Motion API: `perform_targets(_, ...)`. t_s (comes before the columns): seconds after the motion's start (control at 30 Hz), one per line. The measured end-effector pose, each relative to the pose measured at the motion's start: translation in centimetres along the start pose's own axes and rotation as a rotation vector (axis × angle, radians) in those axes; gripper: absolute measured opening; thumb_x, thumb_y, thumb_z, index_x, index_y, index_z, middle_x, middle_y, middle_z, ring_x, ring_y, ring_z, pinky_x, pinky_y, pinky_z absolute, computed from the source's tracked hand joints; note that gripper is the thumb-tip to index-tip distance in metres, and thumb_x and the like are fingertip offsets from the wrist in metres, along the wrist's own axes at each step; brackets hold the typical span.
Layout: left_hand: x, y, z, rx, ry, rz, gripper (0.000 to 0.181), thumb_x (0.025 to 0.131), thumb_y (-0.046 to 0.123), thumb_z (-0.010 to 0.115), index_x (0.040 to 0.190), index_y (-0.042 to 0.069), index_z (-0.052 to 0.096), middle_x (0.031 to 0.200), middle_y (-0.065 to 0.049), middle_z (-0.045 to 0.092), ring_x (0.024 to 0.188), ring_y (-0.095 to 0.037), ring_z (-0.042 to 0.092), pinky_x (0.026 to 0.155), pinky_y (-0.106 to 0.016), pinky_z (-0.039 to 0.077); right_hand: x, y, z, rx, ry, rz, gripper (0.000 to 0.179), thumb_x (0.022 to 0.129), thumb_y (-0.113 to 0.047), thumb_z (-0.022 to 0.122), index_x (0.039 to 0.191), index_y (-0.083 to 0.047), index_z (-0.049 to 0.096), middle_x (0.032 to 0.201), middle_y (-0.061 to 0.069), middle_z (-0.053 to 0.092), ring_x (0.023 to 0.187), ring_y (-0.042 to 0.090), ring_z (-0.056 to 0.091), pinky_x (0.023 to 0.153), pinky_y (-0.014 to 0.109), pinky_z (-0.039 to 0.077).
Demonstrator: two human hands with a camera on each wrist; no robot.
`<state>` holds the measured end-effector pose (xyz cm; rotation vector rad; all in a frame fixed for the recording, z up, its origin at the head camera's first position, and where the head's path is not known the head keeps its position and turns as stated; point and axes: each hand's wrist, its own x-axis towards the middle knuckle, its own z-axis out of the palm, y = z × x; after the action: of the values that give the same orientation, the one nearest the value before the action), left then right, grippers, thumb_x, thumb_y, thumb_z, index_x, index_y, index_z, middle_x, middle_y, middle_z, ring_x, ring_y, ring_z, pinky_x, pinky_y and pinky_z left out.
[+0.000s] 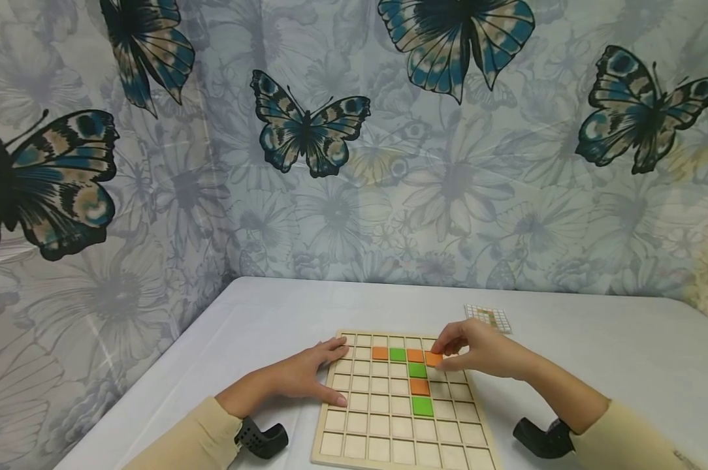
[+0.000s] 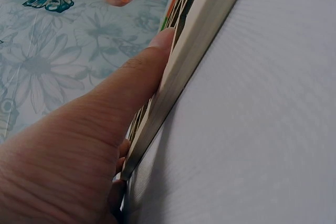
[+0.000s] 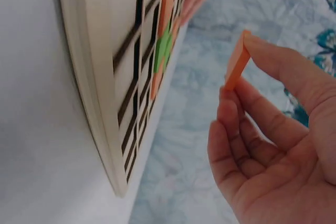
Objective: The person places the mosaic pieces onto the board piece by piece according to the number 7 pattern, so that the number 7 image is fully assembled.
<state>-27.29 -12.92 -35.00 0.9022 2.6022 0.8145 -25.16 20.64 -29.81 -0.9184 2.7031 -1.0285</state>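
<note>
A light wooden grid board (image 1: 379,425) lies on the table. Set in its cells are orange and green square tiles: a row with an orange tile (image 1: 380,353), a green tile (image 1: 398,354) and another orange one, and below it a column of green, orange and green. My right hand (image 1: 489,349) pinches one more orange tile (image 3: 239,61) between thumb and fingertips; in the right wrist view this tile is raised off the board. My left hand (image 1: 298,375) rests along the board's left edge, its thumb (image 2: 142,69) on the rim and the fingers spread toward the far corner.
A small card (image 1: 486,318) printed with a coloured grid lies behind the board, just beyond my right hand. White cloth (image 1: 283,303) covers the table. A butterfly-patterned curtain (image 1: 342,222) hangs behind it. Black wrist mounts (image 1: 262,438) sit below both wrists.
</note>
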Motion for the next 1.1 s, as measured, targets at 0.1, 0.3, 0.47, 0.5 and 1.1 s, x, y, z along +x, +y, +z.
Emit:
perform_targets(0.1,0.1,0.1,0.0,-0.002,-0.001,0.001,0.091,0.074,0.046,0.075,0.147,0.012,0.031,0.157,-0.001,0.015,0.145,-0.029,0.01,0.113,-0.054,0.018,-0.5,-0.6,0.4,0.0,0.014,0.03,0.027,0.079,-0.031,0.074,0.094,-0.01,0.068,0.095,0.0,0.066,0.083,0.004,0.058,0.076,0.023,0.051)
perform_targets(0.3,0.1,0.1,0.0,0.002,-0.003,0.006,0.091,0.075,0.045,0.075,0.147,0.012,0.031,0.157,-0.001,0.015,0.145,-0.033,0.009,0.113,-0.055,0.017,-1.3,-1.1,1.0,0.023,0.016,0.03,0.027,0.078,-0.031,0.075,0.093,-0.009,0.069,0.094,0.0,0.066,0.081,0.002,0.058,0.073,0.022,0.05)
perform_targets(0.47,0.1,0.1,0.0,0.004,0.0,0.001,0.091,0.075,0.046,0.075,0.147,0.012,0.031,0.157,-0.001,0.016,0.144,-0.034,0.009,0.113,-0.056,0.017,-1.9,-1.6,1.5,0.059,-0.013,0.026,0.025,0.08,-0.028,0.074,0.094,-0.008,0.068,0.095,0.001,0.065,0.081,0.001,0.057,0.074,0.021,0.05)
perform_targets(0.5,0.0,0.1,0.1,0.003,0.001,0.0,0.091,0.075,0.046,0.075,0.147,0.012,0.031,0.157,-0.001,0.016,0.145,-0.034,0.009,0.113,-0.055,0.017,-2.0,-1.7,1.7,0.068,-0.021,0.025,0.025,0.08,-0.027,0.074,0.094,-0.008,0.068,0.095,0.001,0.064,0.081,0.001,0.057,0.073,0.021,0.05)
perform_targets(1.1,0.2,-0.4,0.1,0.019,0.015,-0.009,0.092,0.073,0.048,0.075,0.146,0.013,0.032,0.157,0.0,0.016,0.144,-0.036,0.011,0.113,-0.055,0.017,-2.4,-3.8,3.7,0.048,-0.073,-0.048,0.02,0.077,-0.025,0.075,0.088,-0.01,0.067,0.087,-0.003,0.065,0.074,-0.001,0.053,0.066,0.02,0.048)
